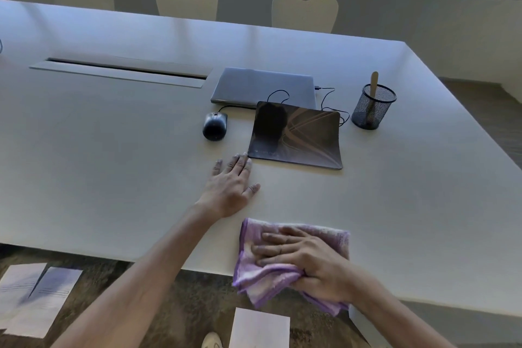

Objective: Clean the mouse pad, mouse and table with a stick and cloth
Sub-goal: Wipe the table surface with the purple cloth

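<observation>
1. At the near edge of the table [113, 150], the right hand [308, 258] lies on the purple cloth [282, 277]; its fingers are flat on top while the thumb side gathers a fold that hangs over the edge; so I judge it as gripping the cloth, pressing it on the surface.
2. The cloth looks soft, light and limp; it will bunch and drag, so a flat palm with a pinched fold is a good hold.
3. The left hand [230, 186] rests open on the table, fingers straight, their tips just beside the near left corner of the mouse pad [296, 135]; it holds nothing.
4. The mouse pad is thin and flexible, probably light; it may slide when wiped, so one hand should press a corner or lift it by an edge.
5. The mouse [214, 126] sits just left of the pad, its cable running toward the closed laptop [262, 87]; it is hard and smooth, best taken by its sides, with care for the cable.
6. The stick [373, 87] stands in the mesh cup [372, 107] to the right of the pad; it seems wooden, flat and stiff, though it is small in this view; take it by the upper end.
</observation>
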Demonstrator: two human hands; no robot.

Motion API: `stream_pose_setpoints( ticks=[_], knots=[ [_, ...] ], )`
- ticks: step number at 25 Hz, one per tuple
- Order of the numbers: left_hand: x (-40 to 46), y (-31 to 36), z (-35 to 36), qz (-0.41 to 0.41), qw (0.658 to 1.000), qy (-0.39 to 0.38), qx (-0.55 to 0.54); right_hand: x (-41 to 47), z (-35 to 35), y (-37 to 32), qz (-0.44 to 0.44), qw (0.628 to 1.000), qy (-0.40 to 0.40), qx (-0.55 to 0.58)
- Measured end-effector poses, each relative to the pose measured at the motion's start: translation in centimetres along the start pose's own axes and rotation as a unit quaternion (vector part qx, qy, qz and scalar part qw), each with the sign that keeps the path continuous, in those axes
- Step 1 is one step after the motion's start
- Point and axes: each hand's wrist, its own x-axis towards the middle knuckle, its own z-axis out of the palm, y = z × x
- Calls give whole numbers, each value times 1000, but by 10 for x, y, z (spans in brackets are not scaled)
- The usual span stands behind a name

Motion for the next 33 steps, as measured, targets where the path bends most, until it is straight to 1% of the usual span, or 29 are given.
stream_pose_setpoints(
  ticks=[4, 6, 7, 9, 11, 13, 14, 15, 17, 18, 20, 22, 23, 26, 31, 33],
  knots=[
    [-2, -1, -1, 0, 1000, -1, 2, -10, 9, -17, -38, 999, -8, 20],
    [-2, 0, -1, -2, 1000, -1, 2, -16, 13, -19, -47, 997, -11, 54],
    [-2, 0, -2, -2, 1000, 0, 3, -18, 14, -21, -47, 994, -12, 96],
    [-2, 0, -2, -2, 1000, 0, 6, -21, 8, -25, -43, 975, 0, 218],
    [-2, 0, -1, -2, 1000, 0, 6, -25, -5, -27, -50, 947, 51, 313],
    [-2, 0, -1, -1, 1000, 2, 5, -25, -19, -20, -36, 919, 132, 370],
    [-1, 0, -1, 1, 1000, 2, 5, -24, -27, -12, -13, 913, 168, 372],
    [-1, 0, -1, 2, 1000, 1, 5, -21, -37, -1, 14, 917, 198, 345],
    [-1, 0, -3, 0, 1000, -2, 1, -11, -51, 17, 52, 944, 221, 239],
    [-1, 1, -3, -2, 1000, -4, -1, -5, -54, 22, 62, 956, 215, 191],
    [-2, 1, -5, -3, 1000, -11, 1, 5, -46, 21, 67, 976, 160, 129],
    [-3, 2, -6, -3, 1000, -12, -1, 9, -22, 15, 51, 989, 106, 92],
    [-3, 2, -6, -4, 1000, -10, -3, 8, -11, 10, 35, 991, 91, 90],
    [-3, 2, -7, -6, 1000, -14, -5, -4, 7, -1, 13, 986, 68, 154],
    [-4, 3, -8, -8, 1000, -13, -7, -26, 18, -21, -8, 967, 82, 241],
    [-4, 3, -8, -6, 1000, -13, -14, -27, 14, -24, -9, 955, 68, 288]
  ],
)
